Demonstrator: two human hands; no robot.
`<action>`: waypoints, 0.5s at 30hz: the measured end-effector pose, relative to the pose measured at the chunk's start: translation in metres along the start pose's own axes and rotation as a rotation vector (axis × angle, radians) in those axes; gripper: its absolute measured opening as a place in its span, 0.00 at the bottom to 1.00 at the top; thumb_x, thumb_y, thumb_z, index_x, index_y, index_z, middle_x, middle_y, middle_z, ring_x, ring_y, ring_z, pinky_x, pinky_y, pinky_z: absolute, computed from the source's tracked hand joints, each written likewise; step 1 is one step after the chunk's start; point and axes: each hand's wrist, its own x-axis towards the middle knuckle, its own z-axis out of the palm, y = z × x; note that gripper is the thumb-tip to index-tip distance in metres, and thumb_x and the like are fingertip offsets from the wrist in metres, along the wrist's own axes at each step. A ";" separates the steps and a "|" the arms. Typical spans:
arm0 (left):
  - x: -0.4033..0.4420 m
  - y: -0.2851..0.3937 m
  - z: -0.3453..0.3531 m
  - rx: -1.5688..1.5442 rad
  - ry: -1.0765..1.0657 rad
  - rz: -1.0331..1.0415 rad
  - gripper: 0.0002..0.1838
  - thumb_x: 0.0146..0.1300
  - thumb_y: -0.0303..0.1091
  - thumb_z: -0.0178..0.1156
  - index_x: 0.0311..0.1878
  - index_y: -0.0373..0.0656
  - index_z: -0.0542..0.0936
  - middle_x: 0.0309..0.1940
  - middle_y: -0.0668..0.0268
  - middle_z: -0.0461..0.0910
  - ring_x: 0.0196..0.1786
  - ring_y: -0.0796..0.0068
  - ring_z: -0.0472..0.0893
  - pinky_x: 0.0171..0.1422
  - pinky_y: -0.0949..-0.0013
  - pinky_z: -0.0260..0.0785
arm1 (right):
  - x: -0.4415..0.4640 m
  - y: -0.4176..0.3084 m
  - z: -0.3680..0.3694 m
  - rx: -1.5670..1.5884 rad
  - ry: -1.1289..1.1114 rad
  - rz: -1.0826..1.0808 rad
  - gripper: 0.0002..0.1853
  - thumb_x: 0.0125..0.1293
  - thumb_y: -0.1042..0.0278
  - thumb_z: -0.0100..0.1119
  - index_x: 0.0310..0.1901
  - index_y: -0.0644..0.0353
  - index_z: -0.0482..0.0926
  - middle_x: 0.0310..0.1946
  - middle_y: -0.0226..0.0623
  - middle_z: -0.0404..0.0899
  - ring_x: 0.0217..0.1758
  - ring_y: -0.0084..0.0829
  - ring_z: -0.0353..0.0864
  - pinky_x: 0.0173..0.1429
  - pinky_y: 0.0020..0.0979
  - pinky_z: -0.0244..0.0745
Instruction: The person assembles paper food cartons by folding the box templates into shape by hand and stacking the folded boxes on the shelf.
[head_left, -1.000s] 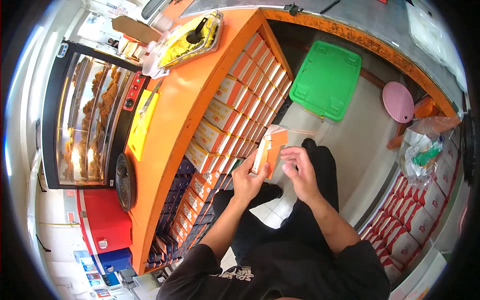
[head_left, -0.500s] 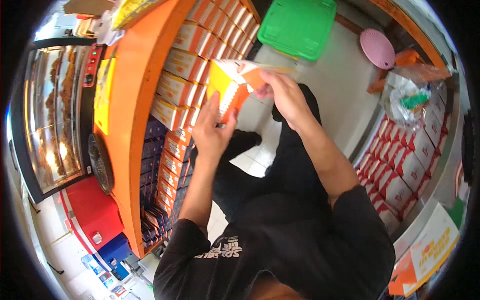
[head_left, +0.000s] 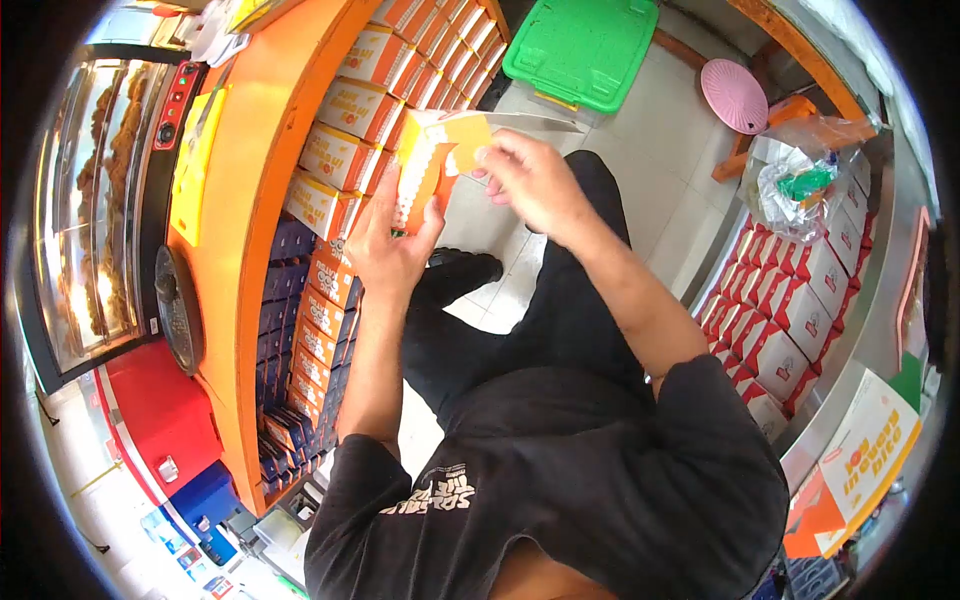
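Observation:
An orange, yellow and white cardboard box, partly unfolded, is held up in front of the shelf of stacked boxes. My left hand grips its lower end, the fingers behind it and the thumb on the near side. At the box's upper right, my right hand pinches an orange-yellow flap between thumb and fingers. Rows of similar orange and white boxes stand just behind, with dark blue ones lower down.
An orange counter runs along the left, beside a glass food warmer. A green lidded bin and a pink round lid are ahead. Red and white boxes and a plastic bag are right.
Both hands and the box have moved left in view. My right hand, first apart from the box, now holds its flap, and the box is more opened out. The view has shifted.

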 end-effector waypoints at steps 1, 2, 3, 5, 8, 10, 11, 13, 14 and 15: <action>-0.001 0.002 -0.002 -0.018 0.024 -0.009 0.26 0.52 0.34 0.71 0.56 0.40 0.79 0.40 0.54 0.85 0.38 0.65 0.87 0.42 0.67 0.79 | -0.005 0.001 0.008 -0.177 0.056 -0.074 0.13 0.69 0.61 0.53 0.42 0.64 0.79 0.32 0.41 0.82 0.32 0.40 0.82 0.40 0.38 0.79; -0.003 0.004 -0.003 -0.036 0.046 -0.019 0.26 0.52 0.34 0.71 0.56 0.39 0.80 0.38 0.54 0.86 0.36 0.66 0.87 0.41 0.68 0.79 | -0.011 -0.001 0.015 -0.354 0.113 -0.147 0.13 0.69 0.61 0.55 0.41 0.64 0.79 0.32 0.45 0.82 0.33 0.46 0.82 0.41 0.40 0.78; -0.007 0.007 -0.004 -0.039 0.056 -0.061 0.26 0.52 0.34 0.71 0.55 0.39 0.80 0.36 0.54 0.86 0.35 0.66 0.87 0.40 0.68 0.78 | -0.014 0.000 0.021 -0.381 0.162 -0.210 0.13 0.68 0.61 0.56 0.42 0.64 0.79 0.33 0.46 0.82 0.34 0.49 0.82 0.42 0.41 0.78; -0.010 0.014 -0.003 -0.046 0.082 -0.143 0.25 0.52 0.35 0.71 0.54 0.38 0.81 0.33 0.55 0.86 0.33 0.67 0.87 0.38 0.68 0.78 | -0.018 0.004 0.031 -0.437 0.261 -0.343 0.12 0.68 0.61 0.57 0.42 0.63 0.79 0.34 0.49 0.81 0.36 0.54 0.80 0.43 0.44 0.77; -0.009 0.032 -0.005 -0.121 0.072 -0.280 0.25 0.52 0.36 0.71 0.54 0.37 0.81 0.29 0.55 0.85 0.31 0.67 0.87 0.38 0.68 0.77 | -0.023 0.009 0.052 -0.408 0.321 -0.523 0.12 0.68 0.62 0.55 0.44 0.62 0.78 0.35 0.49 0.81 0.36 0.53 0.80 0.43 0.45 0.77; -0.010 0.030 -0.007 -0.085 0.078 -0.264 0.25 0.53 0.37 0.71 0.54 0.36 0.81 0.33 0.54 0.86 0.33 0.66 0.87 0.38 0.68 0.78 | -0.028 0.002 0.048 -0.219 0.194 -0.193 0.14 0.72 0.60 0.54 0.46 0.63 0.79 0.36 0.43 0.82 0.36 0.35 0.83 0.41 0.33 0.79; -0.011 0.028 -0.009 -0.088 0.080 -0.255 0.25 0.54 0.37 0.71 0.54 0.36 0.81 0.34 0.54 0.86 0.34 0.66 0.87 0.39 0.68 0.78 | -0.025 0.004 0.045 -0.069 0.168 -0.084 0.14 0.73 0.59 0.53 0.47 0.62 0.79 0.37 0.41 0.82 0.36 0.32 0.84 0.41 0.32 0.80; -0.013 0.025 -0.008 -0.095 0.093 -0.235 0.24 0.56 0.38 0.70 0.55 0.36 0.81 0.37 0.53 0.86 0.37 0.67 0.87 0.41 0.69 0.77 | -0.020 0.008 0.041 0.311 0.079 -0.016 0.20 0.75 0.55 0.50 0.52 0.66 0.77 0.36 0.38 0.84 0.35 0.28 0.85 0.37 0.32 0.82; -0.016 0.022 -0.005 -0.098 0.103 -0.222 0.24 0.57 0.38 0.69 0.55 0.36 0.81 0.38 0.54 0.86 0.38 0.68 0.86 0.43 0.69 0.76 | -0.020 0.009 0.041 0.322 0.031 0.005 0.19 0.75 0.56 0.50 0.52 0.66 0.78 0.37 0.38 0.84 0.36 0.27 0.85 0.38 0.31 0.82; -0.019 0.021 -0.004 -0.101 0.110 -0.208 0.24 0.59 0.39 0.68 0.56 0.36 0.80 0.40 0.54 0.85 0.40 0.69 0.86 0.44 0.69 0.76 | -0.021 0.010 0.042 0.335 -0.015 0.029 0.19 0.75 0.56 0.50 0.52 0.67 0.78 0.38 0.37 0.84 0.37 0.27 0.85 0.38 0.31 0.82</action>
